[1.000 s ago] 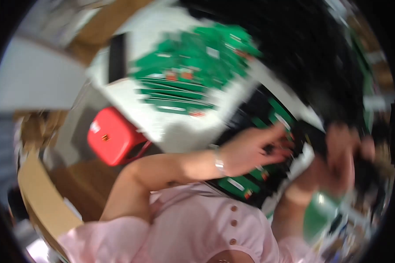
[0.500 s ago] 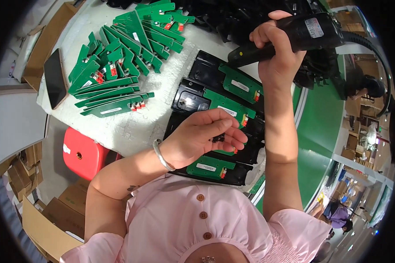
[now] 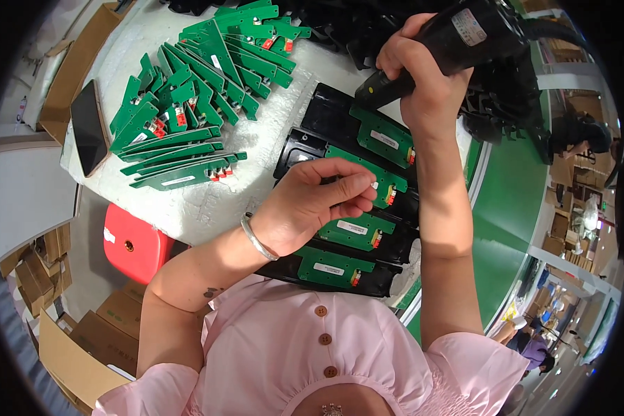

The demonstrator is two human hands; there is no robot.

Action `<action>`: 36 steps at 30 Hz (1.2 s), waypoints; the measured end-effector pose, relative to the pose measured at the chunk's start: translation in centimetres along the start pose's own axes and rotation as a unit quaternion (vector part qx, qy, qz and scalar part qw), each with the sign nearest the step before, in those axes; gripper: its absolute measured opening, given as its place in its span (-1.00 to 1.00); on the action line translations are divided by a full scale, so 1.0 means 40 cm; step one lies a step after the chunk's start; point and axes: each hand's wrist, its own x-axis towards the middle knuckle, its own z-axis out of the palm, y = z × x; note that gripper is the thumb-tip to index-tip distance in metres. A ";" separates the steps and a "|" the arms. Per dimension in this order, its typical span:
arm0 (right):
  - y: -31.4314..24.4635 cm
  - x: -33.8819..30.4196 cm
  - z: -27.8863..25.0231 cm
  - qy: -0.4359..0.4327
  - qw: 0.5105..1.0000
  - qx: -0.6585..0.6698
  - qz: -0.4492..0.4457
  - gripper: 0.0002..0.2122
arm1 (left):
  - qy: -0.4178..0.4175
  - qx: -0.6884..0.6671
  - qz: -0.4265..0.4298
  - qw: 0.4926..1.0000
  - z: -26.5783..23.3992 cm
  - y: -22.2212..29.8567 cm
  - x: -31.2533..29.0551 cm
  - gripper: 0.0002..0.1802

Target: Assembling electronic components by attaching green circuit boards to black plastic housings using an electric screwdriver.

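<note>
My right hand (image 3: 431, 83) is wrapped round a black corded electric screwdriver (image 3: 445, 50). The tool's narrow end points down-left, over the farthest of several black plastic housings (image 3: 326, 111). In each housing lies a green circuit board (image 3: 388, 147) with a white label and a red-and-white connector. My left hand (image 3: 315, 201), a bangle on its wrist, hovers above the middle housings with its fingers curled in. Thumb and forefinger meet in a pinch; curled fingers hide the palm, where small dark pieces like screws showed earlier.
Loose green circuit boards (image 3: 201, 83) are heaped on the white table surface (image 3: 194, 215) at far left, beside a dark phone (image 3: 90, 128). A red stool (image 3: 135, 243) and cardboard boxes (image 3: 104, 340) stand left. Black parts pile up behind; a green surface (image 3: 502, 208) runs along the right.
My right hand has shifted slightly left with the screwdriver, which has turned a little. My left fingers have drawn together from a half-open cup into a pinch, covering the dark pieces.
</note>
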 end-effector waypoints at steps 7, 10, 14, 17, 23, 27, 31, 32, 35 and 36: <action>-0.007 -0.007 -0.018 -0.043 0.994 -0.080 -0.067 -0.88 | 0.033 -0.083 0.021 0.996 -0.014 0.002 0.021 -0.82; -0.089 -0.041 -0.019 -0.027 0.990 0.121 -0.063 -0.76 | 0.042 -0.118 0.030 0.992 -0.030 0.009 0.038 -0.84; -0.220 -0.075 -0.070 -0.183 0.956 0.211 -0.085 -0.69 | 0.012 -0.154 0.049 0.987 -0.016 0.018 0.060 -0.83; -0.251 -0.088 -0.091 -0.205 0.961 0.172 -0.061 -0.70 | -0.012 -0.154 0.049 0.987 -0.004 0.012 0.069 -0.83; -0.230 -0.132 -0.119 -0.133 0.967 0.196 -0.097 -0.68 | 0.002 -0.094 0.059 0.994 -0.009 -0.027 0.091 -0.85; -0.289 -0.149 -0.117 -0.038 0.998 -0.006 -0.054 -0.82 | 0.017 -0.089 0.034 0.995 0.009 -0.014 0.046 -0.80; -0.291 -0.163 -0.095 -0.001 0.991 0.122 0.050 -0.83 | 0.020 -0.127 0.042 0.991 0.059 -0.021 0.032 -0.68; -0.275 -0.153 -0.093 0.024 0.992 0.102 0.068 -0.83 | -0.122 -0.147 0.026 0.981 0.039 -0.024 0.046 -0.56; -0.181 -0.114 -0.158 0.060 0.997 0.046 -0.018 -0.86 | -0.092 -0.013 -0.108 0.990 0.093 -0.019 0.087 -0.52; -0.141 -0.093 -0.158 0.081 0.994 0.014 -0.073 -0.87 | -0.093 -0.008 -0.088 0.992 0.079 -0.019 0.083 -0.59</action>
